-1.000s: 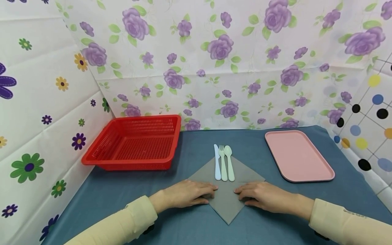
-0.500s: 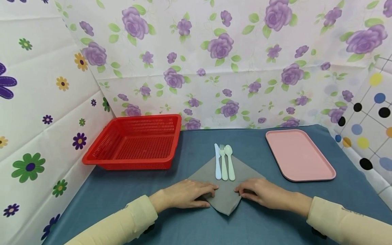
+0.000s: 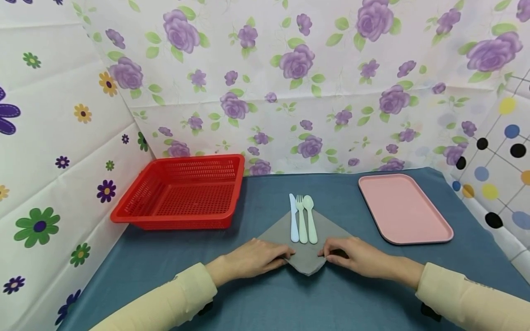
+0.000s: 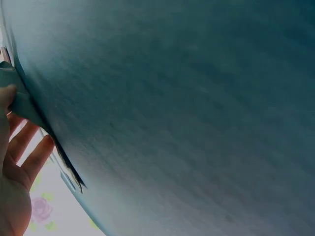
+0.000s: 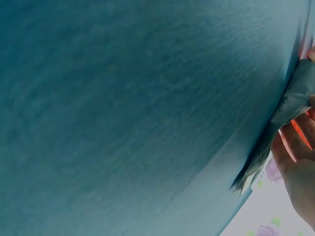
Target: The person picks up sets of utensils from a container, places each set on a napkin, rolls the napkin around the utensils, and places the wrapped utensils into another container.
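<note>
A grey napkin (image 3: 307,256) lies diamond-wise on the table, its near corner lifted and curled up. On its upper half a pale blue knife (image 3: 294,220), a pale green fork (image 3: 302,223) and a pale green spoon (image 3: 310,220) lie side by side. My left hand (image 3: 256,258) pinches the napkin's near left edge between thumb and fingers. Opposite it, my right hand (image 3: 358,258) pinches the near right edge. The left wrist view has the thumb over the raised napkin (image 4: 23,105) with fingers beneath; the right wrist view shows the napkin (image 5: 295,96) likewise raised.
A red plastic basket (image 3: 174,222) stands at the back left of the blue-covered table (image 3: 265,303). At the right lies a pink tray (image 3: 406,209). Flower-patterned cloth (image 3: 265,124) hangs behind, and more patterned cloth borders both sides.
Both hands have taken hold of the napkin's near edges. Its near corner has risen off the table and moved away from me. The knife, fork and spoon have stayed in place.
</note>
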{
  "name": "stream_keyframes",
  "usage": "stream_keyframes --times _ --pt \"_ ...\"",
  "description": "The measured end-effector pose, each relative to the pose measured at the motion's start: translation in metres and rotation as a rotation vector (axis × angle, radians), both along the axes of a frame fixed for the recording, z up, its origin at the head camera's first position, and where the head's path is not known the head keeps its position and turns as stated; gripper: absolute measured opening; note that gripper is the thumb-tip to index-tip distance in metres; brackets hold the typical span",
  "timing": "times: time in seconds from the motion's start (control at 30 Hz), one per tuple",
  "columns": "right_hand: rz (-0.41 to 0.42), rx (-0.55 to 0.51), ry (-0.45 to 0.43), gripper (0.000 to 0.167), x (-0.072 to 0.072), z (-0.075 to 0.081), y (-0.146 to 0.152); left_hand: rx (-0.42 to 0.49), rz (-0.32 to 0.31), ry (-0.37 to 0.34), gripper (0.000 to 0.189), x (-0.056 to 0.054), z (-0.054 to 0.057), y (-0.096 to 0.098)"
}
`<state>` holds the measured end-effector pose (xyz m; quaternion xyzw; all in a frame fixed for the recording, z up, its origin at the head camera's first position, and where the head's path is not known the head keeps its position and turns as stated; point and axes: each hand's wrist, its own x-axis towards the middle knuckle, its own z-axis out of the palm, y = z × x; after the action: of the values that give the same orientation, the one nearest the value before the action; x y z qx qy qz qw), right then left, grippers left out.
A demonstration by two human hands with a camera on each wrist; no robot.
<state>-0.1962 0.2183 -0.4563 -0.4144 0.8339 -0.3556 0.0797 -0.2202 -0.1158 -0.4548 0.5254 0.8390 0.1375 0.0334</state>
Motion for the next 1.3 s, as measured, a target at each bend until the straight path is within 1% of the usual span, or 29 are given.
stream_keyframes --times 0.07,0.17,0.23,0.4,0.5,0.63,0.7,0.8,0.9,1.07,1.2,1.3 --pt "0.001 0.043 -0.002 0.010 0.000 0.000 0.001 0.010 0.030 -0.010 0.022 -0.001 0.000 0.001" --pt "0.008 0.097 -0.004 0.023 0.002 0.001 0.001 0.020 0.064 -0.040 0.019 -0.003 0.001 0.002" --pt "0.009 0.103 0.005 0.023 0.002 0.001 0.002 0.027 0.073 -0.060 0.018 -0.003 0.001 0.002" --pt "-0.019 0.048 0.070 0.006 0.002 0.000 0.002 0.052 0.065 -0.097 0.018 -0.003 0.002 0.001" --pt "-0.035 -0.003 0.080 0.006 0.000 -0.001 0.002 0.074 0.070 -0.115 0.017 -0.003 0.002 0.000" --pt "-0.050 -0.052 0.063 0.007 -0.002 -0.002 0.003 0.115 0.087 -0.124 0.011 -0.002 0.001 -0.001" --pt "-0.075 -0.065 0.045 0.007 -0.002 -0.002 0.003 0.137 0.103 -0.111 0.008 -0.002 0.001 -0.001" --pt "-0.137 -0.080 0.008 0.007 -0.002 0.001 0.002 0.165 0.139 -0.083 0.007 -0.002 0.002 0.000" --pt "-0.195 -0.090 -0.006 0.006 -0.002 0.004 0.001 0.175 0.175 -0.051 0.007 -0.003 0.004 0.002" --pt "-0.237 -0.092 0.031 0.005 -0.003 0.009 -0.001 0.177 0.225 0.006 0.012 -0.004 0.008 0.004" --pt "-0.267 -0.086 0.088 0.004 -0.004 0.011 -0.004 0.173 0.262 0.048 0.011 -0.005 0.009 0.007" --pt "-0.294 -0.079 0.128 0.006 -0.006 0.012 -0.005 0.175 0.279 0.065 0.010 -0.007 0.009 0.009"
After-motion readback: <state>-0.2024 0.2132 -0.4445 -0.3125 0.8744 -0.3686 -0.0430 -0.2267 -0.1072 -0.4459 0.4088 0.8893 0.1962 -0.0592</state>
